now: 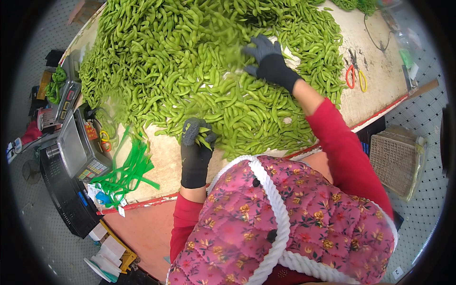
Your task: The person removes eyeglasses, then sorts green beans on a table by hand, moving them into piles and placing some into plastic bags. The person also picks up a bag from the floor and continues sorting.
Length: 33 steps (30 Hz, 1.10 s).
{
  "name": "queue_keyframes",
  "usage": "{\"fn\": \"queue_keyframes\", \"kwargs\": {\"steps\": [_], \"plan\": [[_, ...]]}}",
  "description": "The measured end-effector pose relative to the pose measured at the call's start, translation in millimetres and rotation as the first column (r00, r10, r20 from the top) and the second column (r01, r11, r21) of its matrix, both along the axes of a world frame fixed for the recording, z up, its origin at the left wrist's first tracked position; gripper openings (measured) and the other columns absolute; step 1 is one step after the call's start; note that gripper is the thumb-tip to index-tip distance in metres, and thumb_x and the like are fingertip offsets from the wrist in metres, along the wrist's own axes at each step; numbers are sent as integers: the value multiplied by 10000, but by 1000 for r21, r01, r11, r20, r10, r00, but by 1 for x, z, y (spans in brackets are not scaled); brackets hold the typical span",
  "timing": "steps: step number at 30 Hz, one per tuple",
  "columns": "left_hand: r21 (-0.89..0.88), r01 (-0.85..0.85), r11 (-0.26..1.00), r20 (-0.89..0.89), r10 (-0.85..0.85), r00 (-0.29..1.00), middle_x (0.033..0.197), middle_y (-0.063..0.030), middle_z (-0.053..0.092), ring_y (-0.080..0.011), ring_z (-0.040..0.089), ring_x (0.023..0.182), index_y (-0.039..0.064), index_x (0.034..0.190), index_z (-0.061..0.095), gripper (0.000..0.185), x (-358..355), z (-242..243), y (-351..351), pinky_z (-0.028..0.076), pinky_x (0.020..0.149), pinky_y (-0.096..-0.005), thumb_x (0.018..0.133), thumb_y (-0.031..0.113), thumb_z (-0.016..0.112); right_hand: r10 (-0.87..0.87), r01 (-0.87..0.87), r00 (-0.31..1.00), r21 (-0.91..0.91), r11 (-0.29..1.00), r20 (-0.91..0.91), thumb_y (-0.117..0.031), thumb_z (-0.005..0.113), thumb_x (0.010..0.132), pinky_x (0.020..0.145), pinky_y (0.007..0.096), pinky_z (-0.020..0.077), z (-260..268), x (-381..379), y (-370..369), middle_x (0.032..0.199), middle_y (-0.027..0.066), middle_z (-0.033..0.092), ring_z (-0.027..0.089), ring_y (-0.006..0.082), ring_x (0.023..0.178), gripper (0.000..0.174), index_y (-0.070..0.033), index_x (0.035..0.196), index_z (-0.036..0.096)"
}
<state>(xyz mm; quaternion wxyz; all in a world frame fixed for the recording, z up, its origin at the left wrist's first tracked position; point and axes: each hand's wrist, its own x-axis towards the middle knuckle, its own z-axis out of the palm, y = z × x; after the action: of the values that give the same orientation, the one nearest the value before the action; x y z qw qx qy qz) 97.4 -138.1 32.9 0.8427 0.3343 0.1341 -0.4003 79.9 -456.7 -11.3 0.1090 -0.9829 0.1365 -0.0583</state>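
Observation:
A big heap of green soybean pods (167,60) covers much of the pale tabletop (162,171), thinner towards the near edge. Both hands wear dark knitted gloves with grey palms or fingers. My left hand (197,142) is at the near edge of the heap, its fingers curled around several pods that poke out between them. My right hand (265,58) reaches further into the heap, fingers spread, over the pods beside a bare pale patch. Some pods left of its fingers are blurred. Nothing shows in its grip.
Scissors with red and yellow handles (356,73) lie right. Green mesh strips (130,174) lie left, beside a digital scale (83,146). A second scale (67,99) stands behind it. A black crate (66,199) is at far left, a beige plastic basket (393,162) at right.

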Motion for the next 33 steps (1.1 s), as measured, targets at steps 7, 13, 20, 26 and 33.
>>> {"fn": "queue_keyframes", "kwargs": {"steps": [7, 13, 20, 26, 33], "plan": [[15, -15, 1000, 35, 15, 999, 890, 1, 522, -121, 484, 770, 161, 988, 531, 67, 2, -8, 2, 398, 604, -231, 958, 220, 537, 321, -317, 947, -86, 944, 29, -40, 697, 639, 876, 407, 485, 41, -101, -56, 1073, 93, 621, 591, 313, 1019, 336, -119, 961, 645], [34, -3, 999, 25, 3, 1000, 868, -10, 529, -130, 483, 763, 129, 969, 540, 76, 3, -15, -6, 404, 614, -239, 964, 205, 538, -191, 194, 981, -348, 917, 44, -77, 674, 722, 909, 427, 487, 86, -137, -115, 1179, 114, 636, 605, 320, 1056, 374, -149, 1089, 673], [5, -12, 1000, 63, 12, 998, 875, -13, 526, -129, 487, 772, 119, 949, 534, 97, 6, -6, -8, 407, 623, -243, 973, 212, 523, 137, -194, 886, 86, 977, 443, -223, 696, 829, 913, 400, 483, 43, -44, -65, 1089, 123, 656, 608, 323, 1035, 269, -116, 1074, 664], [-1, -82, 997, 36, 82, 996, 897, -6, 527, -135, 489, 754, 131, 949, 532, 71, 5, 2, 3, 412, 643, -247, 973, 197, 526, 214, -249, 914, 61, 966, 343, -402, 687, 816, 1035, 495, 380, 14, 46, -5, 1256, 108, 590, 543, 319, 1162, 417, -161, 1154, 653], [-8, -127, 992, 22, 127, 992, 896, -4, 549, -145, 500, 745, 136, 980, 535, 56, 6, 1, 16, 423, 651, -266, 968, 190, 543, 252, -267, 959, -109, 958, -129, -328, 714, 759, 1008, 524, 361, 5, 7, -23, 1187, 80, 567, 485, 292, 1222, 313, -173, 1026, 660]]}}
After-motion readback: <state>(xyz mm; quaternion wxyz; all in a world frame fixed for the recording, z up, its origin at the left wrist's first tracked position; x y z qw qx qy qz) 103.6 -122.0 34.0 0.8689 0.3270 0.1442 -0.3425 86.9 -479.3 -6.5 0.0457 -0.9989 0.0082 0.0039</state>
